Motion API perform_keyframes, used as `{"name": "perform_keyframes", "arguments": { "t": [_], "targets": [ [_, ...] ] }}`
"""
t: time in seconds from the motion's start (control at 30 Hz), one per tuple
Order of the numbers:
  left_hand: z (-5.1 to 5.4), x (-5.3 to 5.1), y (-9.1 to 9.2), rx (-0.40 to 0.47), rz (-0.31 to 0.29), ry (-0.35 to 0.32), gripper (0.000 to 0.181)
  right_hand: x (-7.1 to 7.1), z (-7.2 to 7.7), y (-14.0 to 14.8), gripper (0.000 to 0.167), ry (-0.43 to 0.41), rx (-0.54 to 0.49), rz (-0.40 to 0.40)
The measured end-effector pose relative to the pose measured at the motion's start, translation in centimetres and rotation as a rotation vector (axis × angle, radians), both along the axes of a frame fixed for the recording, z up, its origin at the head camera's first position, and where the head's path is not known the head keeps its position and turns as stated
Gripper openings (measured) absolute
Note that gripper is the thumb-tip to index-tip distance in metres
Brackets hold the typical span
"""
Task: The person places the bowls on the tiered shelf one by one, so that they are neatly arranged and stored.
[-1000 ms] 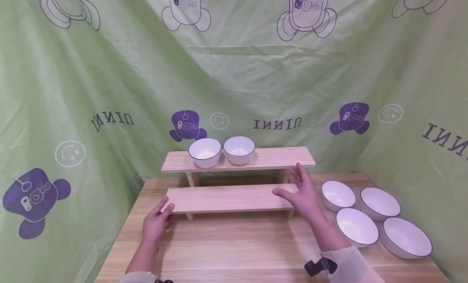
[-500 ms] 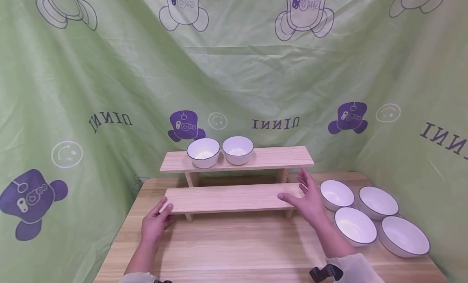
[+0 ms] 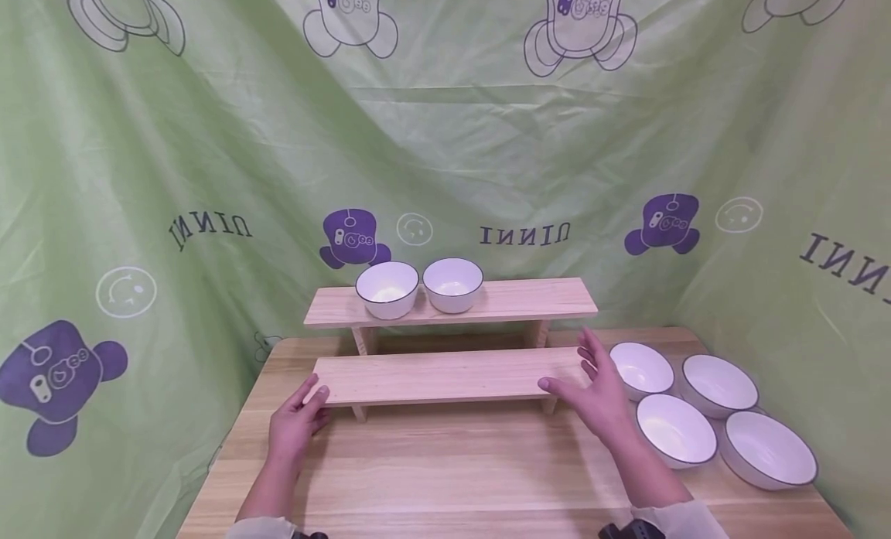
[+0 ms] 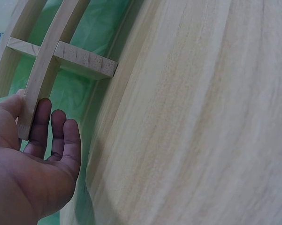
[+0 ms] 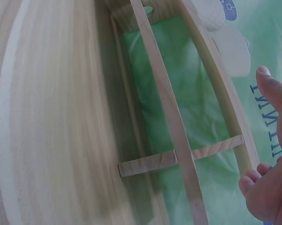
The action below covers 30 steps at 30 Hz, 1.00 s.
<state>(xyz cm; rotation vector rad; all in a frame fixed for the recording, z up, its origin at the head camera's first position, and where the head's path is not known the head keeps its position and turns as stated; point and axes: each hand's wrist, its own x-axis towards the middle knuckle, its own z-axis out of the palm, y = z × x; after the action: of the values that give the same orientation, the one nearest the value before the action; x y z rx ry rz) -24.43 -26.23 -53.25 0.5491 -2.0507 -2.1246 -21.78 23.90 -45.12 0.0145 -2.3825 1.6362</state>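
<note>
A two-tier wooden shelf stands on the table, with a lower board (image 3: 431, 376) in front of a raised upper board (image 3: 536, 298). My left hand (image 3: 292, 427) grips the left end of the lower board. The left wrist view shows the thumb on one face of that board (image 4: 46, 65) and fingers on the other. Beside the lower board's right end is my right hand (image 3: 602, 392), thumb and fingers spread. In the right wrist view this hand (image 5: 272, 187) appears apart from the wood. Two white dark-rimmed bowls, a left one (image 3: 387, 291) and a right one (image 3: 452, 285), sit on the upper board.
More white bowls (image 3: 675, 431) are grouped at the table's right side, close to my right forearm. The wooden table (image 3: 445, 477) extends in front of the shelf. A green patterned curtain (image 3: 445, 160) hangs behind and along both sides.
My right hand has moved right and slightly down, from over the lower board to its right end. The left hand keeps its hold; shelf and bowls look unmoved.
</note>
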Motion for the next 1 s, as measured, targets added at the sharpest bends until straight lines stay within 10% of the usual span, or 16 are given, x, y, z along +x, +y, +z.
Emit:
{"name": "perform_keyframes", "arguments": {
  "t": [0.7, 1.0],
  "targets": [
    [0.2, 0.0, -0.1, 0.000, -0.006, -0.034, 0.072, 2.1, -1.6, 2.3, 0.127, -0.032, 0.066, -0.080],
    [2.5, 0.9, 0.5, 0.001, -0.029, -0.040, 0.065, 3.1, -2.2, 2.8, 0.125, -0.056, 0.057, -0.121]
  ]
}}
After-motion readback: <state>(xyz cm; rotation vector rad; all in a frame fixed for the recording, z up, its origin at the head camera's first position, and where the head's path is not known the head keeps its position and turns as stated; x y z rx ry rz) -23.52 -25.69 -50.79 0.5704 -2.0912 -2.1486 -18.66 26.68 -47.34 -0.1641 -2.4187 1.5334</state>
